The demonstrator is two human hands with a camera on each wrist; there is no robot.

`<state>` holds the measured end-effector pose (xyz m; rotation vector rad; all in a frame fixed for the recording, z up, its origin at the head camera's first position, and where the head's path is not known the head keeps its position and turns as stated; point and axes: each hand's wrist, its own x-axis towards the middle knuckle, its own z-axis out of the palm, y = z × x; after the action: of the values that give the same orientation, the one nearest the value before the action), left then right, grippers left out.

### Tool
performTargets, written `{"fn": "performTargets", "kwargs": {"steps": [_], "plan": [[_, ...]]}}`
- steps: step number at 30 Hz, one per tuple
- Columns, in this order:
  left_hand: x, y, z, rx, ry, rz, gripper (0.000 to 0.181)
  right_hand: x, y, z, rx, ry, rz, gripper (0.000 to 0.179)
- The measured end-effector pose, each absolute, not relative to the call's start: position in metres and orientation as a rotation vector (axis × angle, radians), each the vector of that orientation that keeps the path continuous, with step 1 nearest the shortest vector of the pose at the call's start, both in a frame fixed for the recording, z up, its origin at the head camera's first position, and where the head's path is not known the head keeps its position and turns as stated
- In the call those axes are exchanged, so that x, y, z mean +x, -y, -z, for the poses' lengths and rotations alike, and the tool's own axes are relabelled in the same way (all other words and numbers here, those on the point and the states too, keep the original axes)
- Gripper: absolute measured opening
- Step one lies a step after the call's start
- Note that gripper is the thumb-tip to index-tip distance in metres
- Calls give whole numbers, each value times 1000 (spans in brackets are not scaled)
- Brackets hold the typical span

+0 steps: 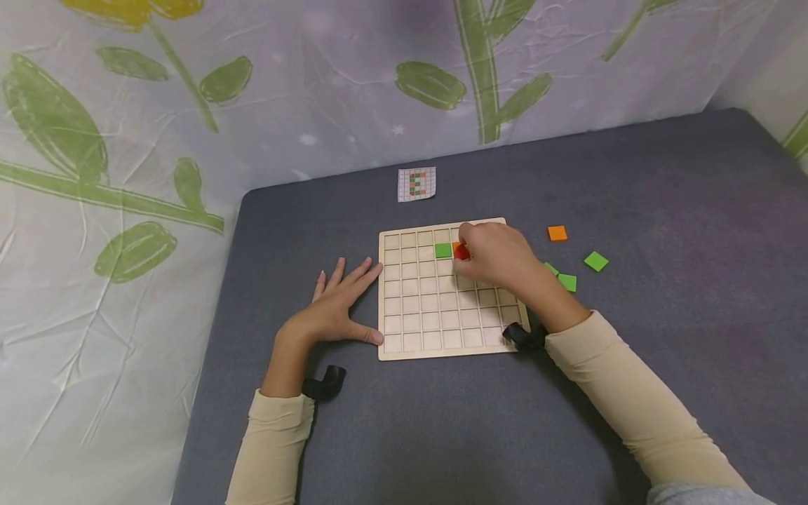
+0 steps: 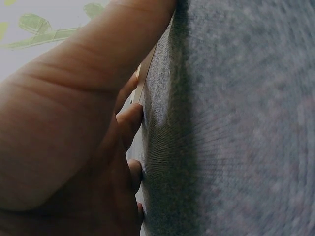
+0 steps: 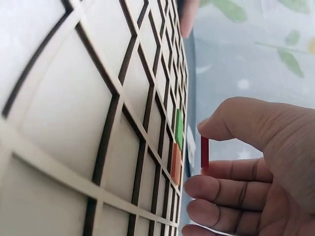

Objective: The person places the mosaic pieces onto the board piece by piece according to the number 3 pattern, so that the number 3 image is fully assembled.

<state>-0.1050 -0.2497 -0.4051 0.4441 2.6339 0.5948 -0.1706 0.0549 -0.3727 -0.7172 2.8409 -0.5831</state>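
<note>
A pale wooden grid board (image 1: 429, 303) lies on the dark table. Its upper part has a green square tile (image 1: 443, 250) in one cell, with an orange tile (image 3: 175, 164) in the neighbouring cell. Over that spot my right hand (image 1: 495, 256) pinches a thin red tile (image 3: 204, 152) between thumb and fingertips, close above the board. My left hand (image 1: 331, 312) has its fingers spread along the board's left edge, thumb and index fingertip touching the rim. In the left wrist view, the thumb (image 2: 93, 64) covers much of the board.
Right of the board lie a loose orange tile (image 1: 557, 233) and several green tiles (image 1: 596, 261), one partly hidden by the right wrist. Behind the board is a small printed pattern card (image 1: 416, 184). A flower-printed curtain (image 1: 341, 91) hangs along the table's back edge.
</note>
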Motion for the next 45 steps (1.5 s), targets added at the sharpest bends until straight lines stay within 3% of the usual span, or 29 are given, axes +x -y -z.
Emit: {"fn": "performTargets", "kwargs": {"steps": [45], "plan": [[-105, 251, 409, 434, -2644, -599, 128, -180, -8, 379, -760, -2872, 443, 15]]}}
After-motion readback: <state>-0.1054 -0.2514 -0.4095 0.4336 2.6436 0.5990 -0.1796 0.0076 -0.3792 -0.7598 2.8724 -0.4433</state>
